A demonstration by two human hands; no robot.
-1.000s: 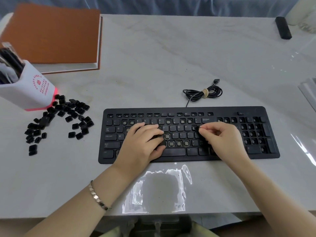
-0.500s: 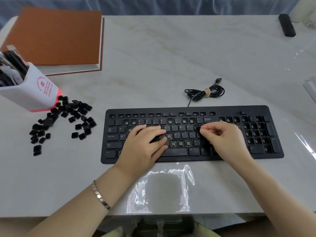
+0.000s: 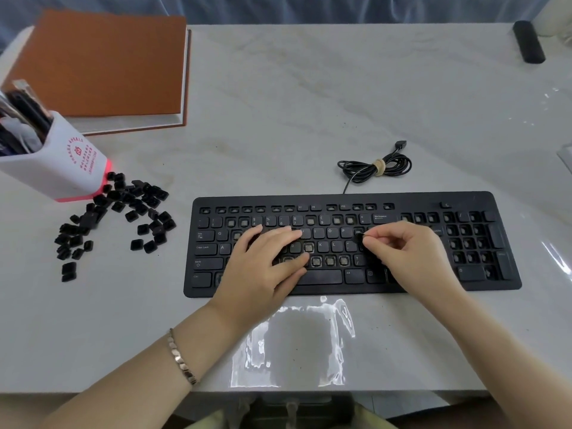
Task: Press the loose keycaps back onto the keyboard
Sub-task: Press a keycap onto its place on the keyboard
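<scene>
- The flat black plastic keyboard [image 3: 418, 199] is lying at the lower centre of the frame, its long front edge running close to the near edge of the table [image 3: 309, 103]; many of its sockets are showing bare.
- The right hand [image 3: 408, 255] is pinching a small black keycap [image 3: 359, 237] between thumb and forefinger, holding it at a socket in the right part of the letter rows.
- The left hand [image 3: 263, 267] is resting flat on the middle keys with fingers spread and nearly straight; a metal link bracelet [image 3: 181, 357] is sitting on that wrist.
- The loose keycaps [image 3: 123, 209], small square pieces, are lying scattered at the left of the frame, well apart from the keyboard.
- A white square pen holder [image 3: 58, 168] is standing just beside that scatter, with an orange-covered notebook [image 3: 102, 63] behind it.
- The pale, glossy, marble-patterned table is offering broad open room above the keyboard, around the coiled, tied cable [image 3: 374, 167].
- A black bar [image 3: 527, 41] is lying at the upper right corner.
</scene>
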